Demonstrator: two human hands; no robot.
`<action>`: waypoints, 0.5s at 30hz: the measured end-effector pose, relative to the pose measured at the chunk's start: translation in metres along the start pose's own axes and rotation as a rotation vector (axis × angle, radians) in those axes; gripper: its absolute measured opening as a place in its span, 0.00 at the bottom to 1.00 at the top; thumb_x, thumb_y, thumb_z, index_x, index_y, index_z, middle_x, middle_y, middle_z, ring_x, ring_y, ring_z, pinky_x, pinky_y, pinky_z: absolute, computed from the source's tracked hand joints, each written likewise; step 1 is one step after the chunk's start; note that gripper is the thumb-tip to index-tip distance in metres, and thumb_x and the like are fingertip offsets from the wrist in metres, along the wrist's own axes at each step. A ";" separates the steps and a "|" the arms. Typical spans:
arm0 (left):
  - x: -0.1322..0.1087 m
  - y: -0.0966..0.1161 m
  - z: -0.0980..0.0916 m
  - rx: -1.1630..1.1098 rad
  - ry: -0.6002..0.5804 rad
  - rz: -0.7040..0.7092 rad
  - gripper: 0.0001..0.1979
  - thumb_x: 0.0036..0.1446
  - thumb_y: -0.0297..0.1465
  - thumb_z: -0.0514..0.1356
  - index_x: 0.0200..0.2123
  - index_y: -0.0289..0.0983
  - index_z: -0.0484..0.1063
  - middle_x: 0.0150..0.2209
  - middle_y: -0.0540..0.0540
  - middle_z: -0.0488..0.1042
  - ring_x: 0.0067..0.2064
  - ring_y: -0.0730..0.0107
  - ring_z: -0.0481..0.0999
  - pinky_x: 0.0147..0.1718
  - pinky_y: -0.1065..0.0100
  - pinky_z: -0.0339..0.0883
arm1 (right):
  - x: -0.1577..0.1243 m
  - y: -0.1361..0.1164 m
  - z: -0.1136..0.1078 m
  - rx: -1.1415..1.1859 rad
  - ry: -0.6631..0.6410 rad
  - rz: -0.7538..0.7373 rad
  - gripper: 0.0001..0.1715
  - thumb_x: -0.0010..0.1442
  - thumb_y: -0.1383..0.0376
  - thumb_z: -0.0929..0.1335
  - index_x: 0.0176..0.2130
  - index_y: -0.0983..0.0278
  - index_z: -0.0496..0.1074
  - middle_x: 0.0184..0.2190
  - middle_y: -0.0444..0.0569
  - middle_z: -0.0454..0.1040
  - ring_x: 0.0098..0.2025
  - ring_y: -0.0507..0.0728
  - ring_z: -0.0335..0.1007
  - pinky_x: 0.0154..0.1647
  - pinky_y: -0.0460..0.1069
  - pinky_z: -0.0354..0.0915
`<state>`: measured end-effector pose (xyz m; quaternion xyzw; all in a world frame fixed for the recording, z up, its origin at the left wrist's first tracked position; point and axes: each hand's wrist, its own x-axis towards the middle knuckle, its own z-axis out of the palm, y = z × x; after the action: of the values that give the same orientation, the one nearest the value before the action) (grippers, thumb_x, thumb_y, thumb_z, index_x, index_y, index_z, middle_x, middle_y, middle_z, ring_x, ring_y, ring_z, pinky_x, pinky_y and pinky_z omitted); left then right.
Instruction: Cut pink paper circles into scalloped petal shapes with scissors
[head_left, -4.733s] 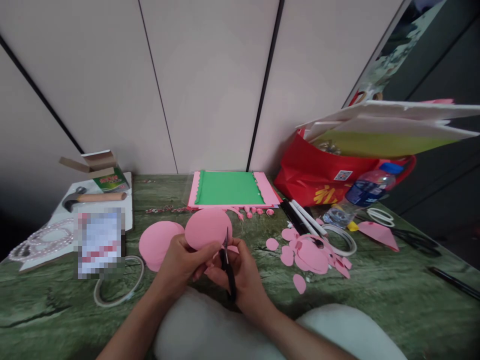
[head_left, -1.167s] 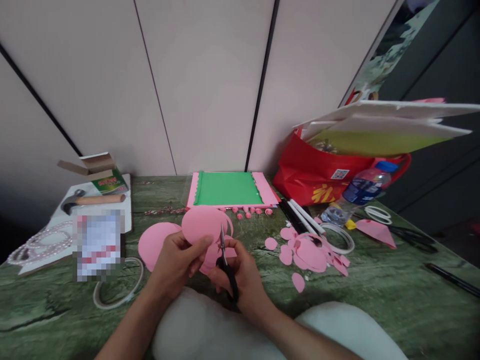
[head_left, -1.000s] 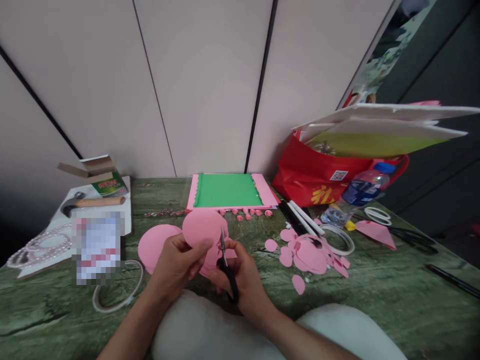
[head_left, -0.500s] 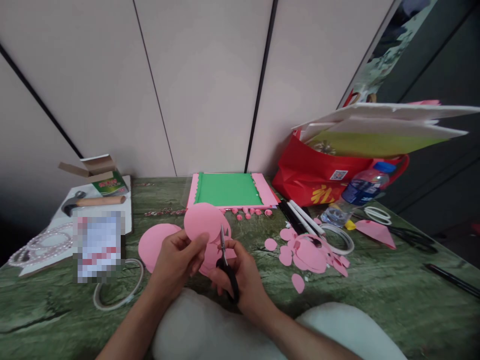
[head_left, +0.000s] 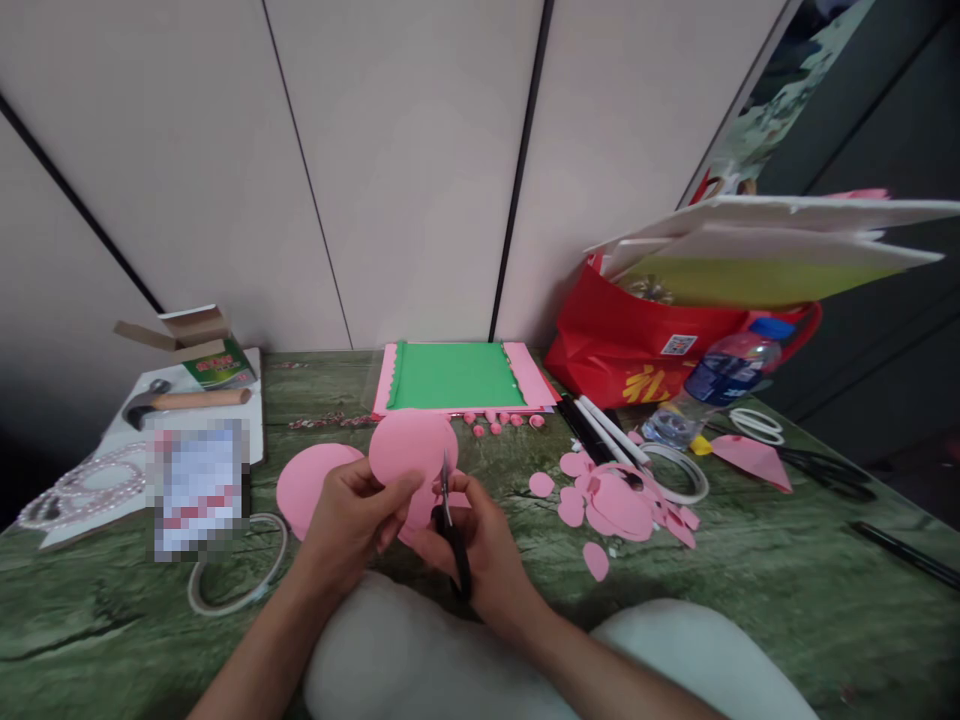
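Between thumb and fingers, my left hand [head_left: 365, 510] pinches a pink paper circle [head_left: 409, 445], held up above the table. My right hand [head_left: 480, 540] is closed around the black handles of a pair of scissors [head_left: 452, 540]. The blades point upward and lie at the right edge of the circle. Behind my left hand rests another large pink paper disc [head_left: 315, 480], partly covered by the hand. More pink paper lies under and behind the held circle, mostly hidden by my hands.
Pink paper scraps [head_left: 619, 505] lie to the right beside a tape roll [head_left: 675, 475] and markers [head_left: 611, 430]. A green sheet [head_left: 454, 375] is at the back. Right stand a red bag [head_left: 615, 340] and a bottle [head_left: 724, 375]; left lie a hammer [head_left: 195, 399] and another tape roll [head_left: 199, 590].
The scissors have turned slightly more upright, and their blades look closer together at the circle's right edge. My left hand with the circle has hardly moved.
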<state>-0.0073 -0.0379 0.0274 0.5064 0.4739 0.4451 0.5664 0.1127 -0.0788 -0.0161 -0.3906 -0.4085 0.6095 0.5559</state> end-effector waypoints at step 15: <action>0.000 -0.001 0.000 0.010 -0.036 0.019 0.15 0.44 0.35 0.64 0.15 0.34 0.65 0.11 0.56 0.62 0.10 0.85 0.55 0.10 0.79 0.45 | 0.004 -0.002 -0.002 0.000 0.005 -0.048 0.28 0.36 0.59 0.77 0.32 0.61 0.61 0.18 0.34 0.61 0.19 0.46 0.52 0.22 0.43 0.50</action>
<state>-0.0076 -0.0382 0.0267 0.5219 0.4609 0.4389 0.5679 0.1153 -0.0749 -0.0150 -0.3824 -0.4163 0.5949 0.5715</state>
